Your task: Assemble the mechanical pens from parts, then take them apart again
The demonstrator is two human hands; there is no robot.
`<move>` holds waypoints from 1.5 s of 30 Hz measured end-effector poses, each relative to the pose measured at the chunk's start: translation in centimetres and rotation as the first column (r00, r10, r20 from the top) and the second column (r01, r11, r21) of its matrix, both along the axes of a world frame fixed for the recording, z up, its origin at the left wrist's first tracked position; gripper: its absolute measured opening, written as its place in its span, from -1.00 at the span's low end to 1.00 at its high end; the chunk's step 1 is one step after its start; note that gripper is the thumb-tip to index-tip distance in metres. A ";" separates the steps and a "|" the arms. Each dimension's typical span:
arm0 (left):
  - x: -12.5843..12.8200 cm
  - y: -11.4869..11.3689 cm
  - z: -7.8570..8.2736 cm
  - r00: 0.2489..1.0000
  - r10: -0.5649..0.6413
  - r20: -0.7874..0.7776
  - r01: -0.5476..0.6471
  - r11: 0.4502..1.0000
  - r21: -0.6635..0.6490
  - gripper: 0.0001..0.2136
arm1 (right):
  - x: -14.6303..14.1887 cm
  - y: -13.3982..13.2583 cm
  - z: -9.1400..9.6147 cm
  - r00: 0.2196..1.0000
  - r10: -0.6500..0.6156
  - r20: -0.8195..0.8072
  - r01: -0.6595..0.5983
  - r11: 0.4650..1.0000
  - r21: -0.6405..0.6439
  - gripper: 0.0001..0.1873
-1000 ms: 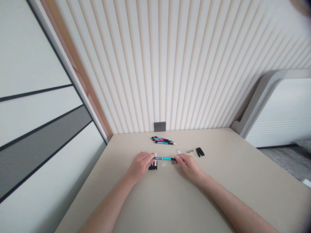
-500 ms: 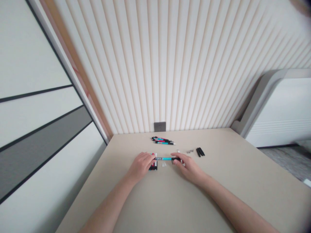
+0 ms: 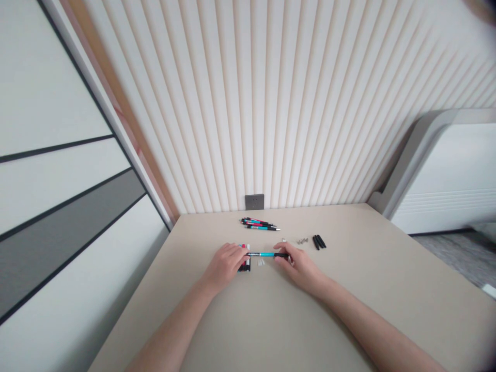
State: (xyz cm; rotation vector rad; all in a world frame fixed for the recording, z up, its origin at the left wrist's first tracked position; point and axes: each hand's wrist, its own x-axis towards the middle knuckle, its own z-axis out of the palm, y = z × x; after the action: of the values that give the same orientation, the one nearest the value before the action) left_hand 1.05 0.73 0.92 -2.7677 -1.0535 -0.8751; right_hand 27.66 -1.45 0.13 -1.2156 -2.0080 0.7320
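Observation:
A blue and black pen (image 3: 266, 254) lies level between my hands, just above the table. My left hand (image 3: 227, 262) is closed on its left end, fingers pinched together. At the black grip end, my right hand (image 3: 295, 262) has its thumb and fingers closed round the pen. Several pen barrels (image 3: 245, 264) in red, black and white lie partly hidden under my left hand. Small white pieces (image 3: 261, 262) rest on the table below the pen. Part of a small white thing (image 3: 283, 240) shows behind my right fingers.
Several assembled pens (image 3: 259, 225) in blue, red and black lie in a pile at the back of the table (image 3: 248, 320). Small metal tips (image 3: 303, 241) and black grips (image 3: 319, 242) lie to the right. A dark wall socket (image 3: 254, 202) sits behind the table edge.
My right fingers have closed a little more round the black end of the pen. The left hand stays in place, and the pen is still held level.

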 end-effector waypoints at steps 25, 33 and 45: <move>-0.3 0.2 0.0 0.967 0.224 0.125 -0.225 0.974 -0.001 -0.79 | 1.0 0.7 0.0 0.992 -0.102 0.068 0.094 0.989 0.114 -0.75; 0.0 -0.3 0.4 0.994 0.106 0.039 -0.105 0.994 -0.032 -0.83 | 0.8 0.8 -0.6 0.988 -0.143 0.058 0.142 0.989 0.034 -0.66; 0.7 -0.7 0.5 0.999 0.006 -0.040 -0.007 1.000 -0.006 -0.88 | -0.3 0.1 0.2 0.998 0.061 -0.036 -0.059 0.997 0.045 -0.75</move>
State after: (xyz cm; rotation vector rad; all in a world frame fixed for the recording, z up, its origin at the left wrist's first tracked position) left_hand 1.72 0.00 1.42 -2.7733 -1.0603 -0.8132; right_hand 27.40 -1.40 0.30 -1.1127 -2.0272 0.7299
